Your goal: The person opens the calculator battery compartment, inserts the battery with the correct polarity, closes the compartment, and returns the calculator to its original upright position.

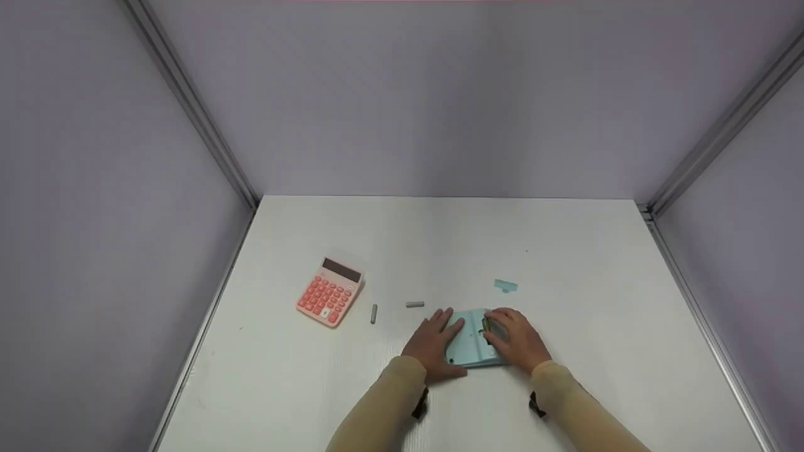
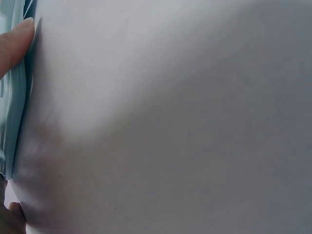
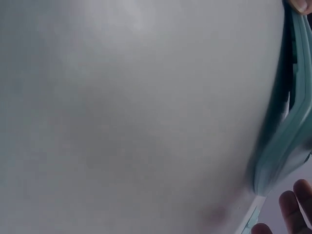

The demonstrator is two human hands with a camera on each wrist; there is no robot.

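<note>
A light-blue device [image 1: 466, 342] is lying on the desk [image 1: 282, 389] between both hands. The left hand [image 1: 434, 345] is resting against it, fingers spreading; the right hand [image 1: 518, 339] is partly blocking its opening, and the views are not showing whether those fingers are pinching the battery [image 1: 485, 324] there. Two grey sticks [image 1: 414, 304], a pink calculator [image 1: 330, 292] and a small blue piece [image 1: 505, 285] are lying around.

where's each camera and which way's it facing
Head: on the head, facing forward and down at the white table; left hand, right hand, sleeves show.
Left wrist: on that wrist, facing the table; fingers at left edge.
Right wrist: on that wrist, facing the table; fingertips at right edge.
Both wrist views catch the blue device.
</note>
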